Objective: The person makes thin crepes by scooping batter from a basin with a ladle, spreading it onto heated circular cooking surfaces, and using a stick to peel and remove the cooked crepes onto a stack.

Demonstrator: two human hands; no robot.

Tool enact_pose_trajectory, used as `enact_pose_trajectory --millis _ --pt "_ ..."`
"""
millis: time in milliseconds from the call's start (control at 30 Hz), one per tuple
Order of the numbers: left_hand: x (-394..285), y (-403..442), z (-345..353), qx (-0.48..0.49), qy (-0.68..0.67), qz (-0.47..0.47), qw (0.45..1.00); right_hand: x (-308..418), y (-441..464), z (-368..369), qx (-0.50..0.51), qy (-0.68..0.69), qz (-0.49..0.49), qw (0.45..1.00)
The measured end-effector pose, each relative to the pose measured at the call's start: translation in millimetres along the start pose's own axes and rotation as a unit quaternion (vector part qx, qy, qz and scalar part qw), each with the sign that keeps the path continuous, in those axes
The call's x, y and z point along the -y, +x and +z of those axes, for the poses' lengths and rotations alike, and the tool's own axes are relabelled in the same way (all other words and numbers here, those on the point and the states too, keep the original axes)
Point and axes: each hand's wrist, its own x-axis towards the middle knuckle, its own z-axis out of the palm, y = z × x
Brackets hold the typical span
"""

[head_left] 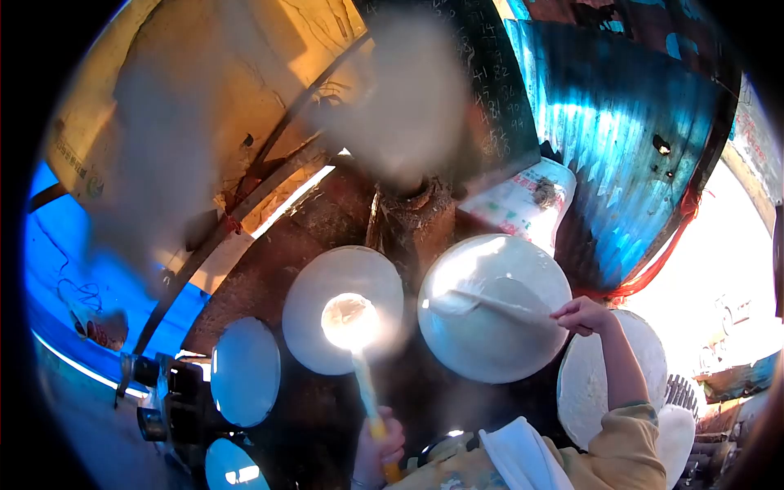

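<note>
My left hand is wrapped round the yellow end of a long handle. At its far end a round, brightly lit scoop or pan is over a pale round vessel. On the right, my right hand pinches the end of a pale ladle-like tool. Its broad head rests in or just over a large white basin holding pale contents; whether it touches them I cannot tell.
White round lids or dishes stand at the left, another below. A large pale round lies under my right forearm. Behind are a white sack-like item, a dark written board and corrugated sheeting. Blurry steam-like patches cover the upper left.
</note>
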Motion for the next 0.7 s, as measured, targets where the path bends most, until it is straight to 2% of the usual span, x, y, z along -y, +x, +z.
enact_pose_trajectory --millis 33,67,100,167,200,233,300,333,400,433,500,533,600,667,700 --pt "-0.4 3.7 -5.6 -0.005 -0.035 -0.018 0.999 1.4 13.3 -4.0 -0.049 -0.012 -0.065 0.997" --pt "-0.4 5.8 3.7 -0.021 -0.024 -0.008 0.999 12.1 28.3 8.6 -0.107 0.08 -0.056 0.989" --pt "-0.1 7.8 11.4 -0.036 -0.013 0.005 0.999 21.2 32.1 23.8 -0.101 0.071 -0.055 0.991" --pt "5.4 11.7 0.0 -0.001 -0.049 0.013 0.999 29.0 32.1 52.7 -0.022 -0.042 0.02 0.999" --pt "7.1 11.3 -6.1 0.034 -0.08 0.009 0.996 25.5 19.6 59.5 0.029 -0.016 0.043 0.999" --pt "7.7 6.3 -5.8 0.002 -0.044 0.016 0.999 13.5 11.9 54.7 0.026 -0.007 0.041 0.999" --pt "6.8 -3.1 -1.3 -0.038 -0.007 0.008 0.999 -9.2 -0.7 21.5 0.1 0.004 0.061 0.993" --pt "5.7 -0.8 0.3 -0.038 -0.007 0.008 0.999 -7.4 -0.2 9.3 0.1 0.003 0.06 0.993" --pt "5.8 -3.1 2.9 -0.054 0.006 0.006 0.999 3.2 6.5 -11.0 0.075 -0.068 -0.007 0.995" --pt "8.9 3.3 -11.5 0.012 -0.087 -0.009 0.996 16.4 15.3 5.6 0.005 -0.011 -0.04 0.999" --pt "7.0 5.5 16.1 -0.05 0.003 0.025 0.998 32.6 39.3 33.2 -0.094 0.052 -0.02 0.994" --pt "7.5 6.9 18.7 -0.047 -0.007 0.028 0.998 32.9 36.0 39.1 -0.089 0.042 -0.011 0.995" --pt "10.2 4.1 14.2 -0.049 -0.01 0.023 0.998 28.4 24.7 56.8 0.046 -0.035 0.041 0.997" --pt "8.7 0.9 13.5 -0.069 0.033 0.014 0.997 -3.0 0.0 33.5 0.072 -0.025 0.069 0.995" --pt "11.8 0.5 1.3 -0.04 0.033 0.019 0.998 -10.2 -9.0 17.4 0.095 -0.026 0.096 0.991"
